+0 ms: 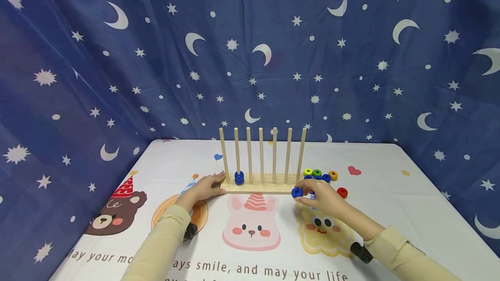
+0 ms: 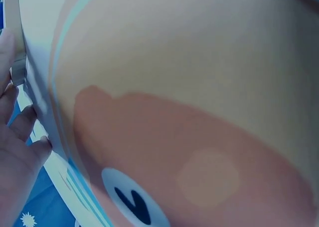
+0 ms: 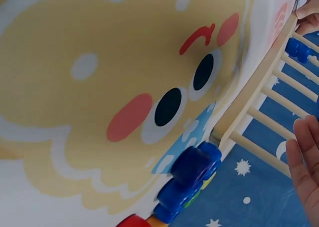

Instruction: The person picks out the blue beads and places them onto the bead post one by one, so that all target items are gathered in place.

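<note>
A wooden rack with upright pegs on a flat base (image 1: pixel 259 189) stands on the table. My left hand (image 1: pixel 207 187) rests at the left end of the base, its fingers at the edge; the left wrist view shows these fingers (image 2: pixel 22 122) beside the wood. On the second peg from the left sit two stacked blue beads (image 1: pixel 239 178). Near the right end of the base, my right hand (image 1: pixel 322 194) pinches a blue bead (image 1: pixel 297 192), its hole facing forward. In the right wrist view, that hand (image 3: pixel 305 159) is partly cut off by the frame edge.
Right of the rack lie loose beads: a yellow one (image 1: pixel 307 171), a green one (image 1: pixel 317 173), an orange one (image 1: pixel 333 175), several blue ones (image 1: pixel 326 178) and a red one (image 1: pixel 342 192). A printed white cloth (image 1: pixel 195 246) covers the table; a blue starry curtain (image 1: pixel 250 77) hangs behind.
</note>
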`<state>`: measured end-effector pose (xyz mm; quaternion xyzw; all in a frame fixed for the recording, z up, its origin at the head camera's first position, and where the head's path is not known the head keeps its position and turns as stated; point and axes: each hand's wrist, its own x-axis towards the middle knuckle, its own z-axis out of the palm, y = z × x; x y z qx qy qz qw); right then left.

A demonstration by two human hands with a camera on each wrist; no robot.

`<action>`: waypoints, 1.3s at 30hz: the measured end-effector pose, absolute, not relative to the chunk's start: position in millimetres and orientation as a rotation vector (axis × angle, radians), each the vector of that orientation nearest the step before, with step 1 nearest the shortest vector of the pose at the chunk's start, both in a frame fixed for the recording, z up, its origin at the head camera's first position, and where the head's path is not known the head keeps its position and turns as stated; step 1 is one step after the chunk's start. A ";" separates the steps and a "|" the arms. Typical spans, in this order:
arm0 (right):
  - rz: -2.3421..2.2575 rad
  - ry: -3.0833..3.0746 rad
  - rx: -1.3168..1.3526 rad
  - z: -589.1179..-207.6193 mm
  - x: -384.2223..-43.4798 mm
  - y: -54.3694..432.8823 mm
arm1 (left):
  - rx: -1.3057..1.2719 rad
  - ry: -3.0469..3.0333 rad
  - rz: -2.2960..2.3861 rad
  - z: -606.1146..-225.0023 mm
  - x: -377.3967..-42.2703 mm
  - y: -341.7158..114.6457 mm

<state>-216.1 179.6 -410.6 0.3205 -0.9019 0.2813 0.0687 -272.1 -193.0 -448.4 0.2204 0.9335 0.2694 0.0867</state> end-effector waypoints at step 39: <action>0.952 -2.574 1.023 -394.9 -220.0 127.2 | 0.693 2.809 0.656 -448.1 -273.7 -193.7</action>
